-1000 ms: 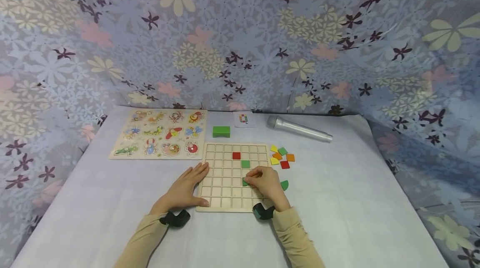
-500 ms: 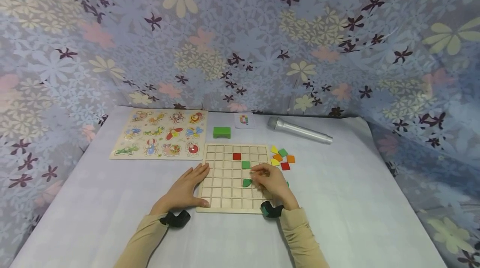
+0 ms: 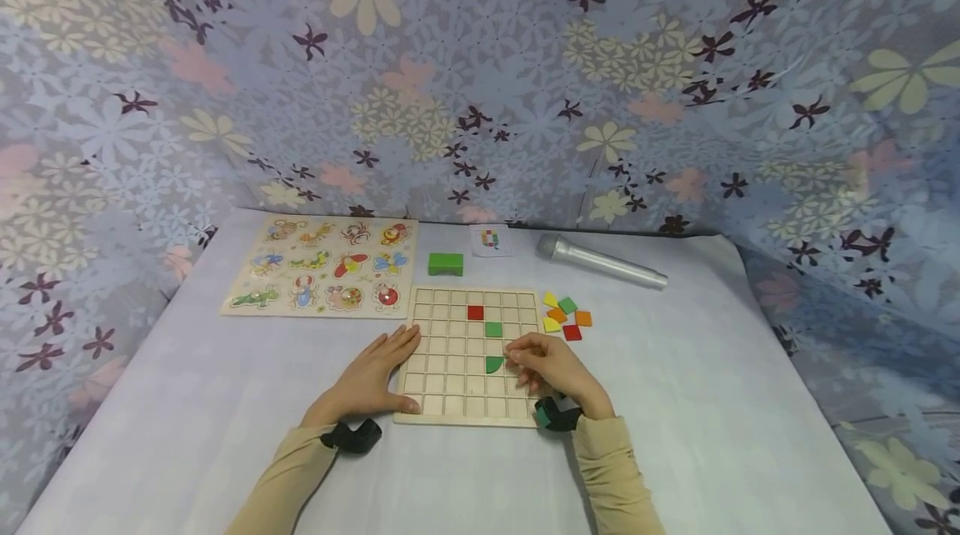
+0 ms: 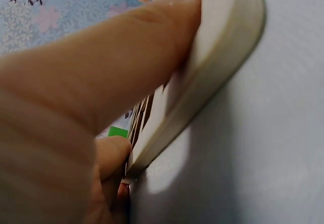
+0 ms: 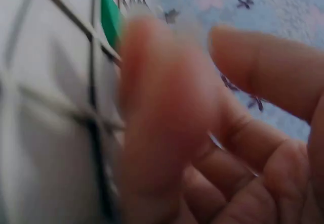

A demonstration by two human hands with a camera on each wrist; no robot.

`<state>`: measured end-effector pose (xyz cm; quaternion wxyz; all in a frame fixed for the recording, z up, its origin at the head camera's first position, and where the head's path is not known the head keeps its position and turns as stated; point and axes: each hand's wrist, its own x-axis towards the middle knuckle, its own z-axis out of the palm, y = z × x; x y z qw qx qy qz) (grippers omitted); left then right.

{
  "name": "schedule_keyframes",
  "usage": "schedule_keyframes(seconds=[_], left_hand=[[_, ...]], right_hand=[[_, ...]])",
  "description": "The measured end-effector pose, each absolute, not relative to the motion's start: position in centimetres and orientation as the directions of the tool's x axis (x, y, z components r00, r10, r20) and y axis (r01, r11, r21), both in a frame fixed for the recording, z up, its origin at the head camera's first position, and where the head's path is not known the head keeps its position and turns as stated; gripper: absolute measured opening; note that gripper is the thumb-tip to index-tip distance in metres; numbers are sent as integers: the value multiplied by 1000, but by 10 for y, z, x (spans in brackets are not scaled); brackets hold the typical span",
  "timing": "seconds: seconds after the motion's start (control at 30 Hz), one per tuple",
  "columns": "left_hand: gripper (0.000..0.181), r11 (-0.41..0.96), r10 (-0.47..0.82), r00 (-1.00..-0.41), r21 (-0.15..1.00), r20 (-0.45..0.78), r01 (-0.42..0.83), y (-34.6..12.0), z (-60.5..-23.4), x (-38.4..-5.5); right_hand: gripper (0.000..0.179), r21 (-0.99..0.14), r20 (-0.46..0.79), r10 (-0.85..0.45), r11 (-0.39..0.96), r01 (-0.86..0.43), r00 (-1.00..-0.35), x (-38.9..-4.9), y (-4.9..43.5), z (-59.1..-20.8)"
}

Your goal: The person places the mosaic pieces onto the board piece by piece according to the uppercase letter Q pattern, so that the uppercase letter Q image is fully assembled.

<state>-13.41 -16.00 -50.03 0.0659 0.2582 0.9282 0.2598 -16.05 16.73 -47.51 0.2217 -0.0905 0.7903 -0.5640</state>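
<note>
A wooden grid board (image 3: 435,418) lies on the table between my hands. My left hand (image 3: 378,372) rests along its left edge with fingers spread. In the left wrist view the thumb (image 4: 126,47) lies against the board's rim. My right hand (image 3: 551,364) hovers over the board's right side, fingers loosely bent, holding nothing. Just left of its fingertips a green quarter-round tile (image 3: 493,364) sits in a square. Farther up the grid are a green square tile (image 3: 493,329) and a red square tile (image 3: 476,312). In the right wrist view a green tile (image 5: 110,19) shows beyond the blurred fingers.
Several loose tiles lie right of the board, among them a red one (image 3: 572,332) and an orange one (image 3: 583,318). Behind the board are a green block (image 3: 446,263), a pattern card (image 3: 490,240) and a silver microphone (image 3: 611,263). An insect picture board (image 3: 322,277) lies at back left.
My right hand has let go of the green quarter-round tile and drawn back to the right. The tile stays on the grid. The left hand keeps its place.
</note>
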Motion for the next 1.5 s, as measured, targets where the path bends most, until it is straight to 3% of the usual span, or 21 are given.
schedule_keyframes(seconds=[0.17,0.27,0.37,0.57,0.73,0.87,1.3,1.5], left_hand=[[109,731,517,-856,516,8,446,-159,-497,-135],[108,732,515,-857,515,11,446,-159,-496,-136],[108,734,516,-856,509,12,450,-159,-496,-136],[108,723,524,-851,524,11,451,-156,-497,-135],[108,724,524,-852,520,14,453,-156,-497,-135],[108,724,520,-854,523,14,450,-157,-496,-134],[108,730,505,-863,532,4,429,-159,-495,-133],[108,730,507,-862,531,2,431,-158,-495,-132]], right_hand=[[33,-942,-179,-101,306,140,-979,-179,192,-472],[36,-966,-170,42,191,175,-984,-195,207,-477],[44,-966,-193,104,153,207,-976,-208,220,-485],[52,-921,-143,57,358,154,-988,-222,235,-495],[46,-848,-68,-36,528,39,-997,-227,234,-498],[42,-782,-9,-16,623,-3,-1000,-225,228,-496],[44,-683,-29,22,729,36,-999,-221,220,-488],[28,-672,-35,28,739,44,-999,-219,221,-492]])
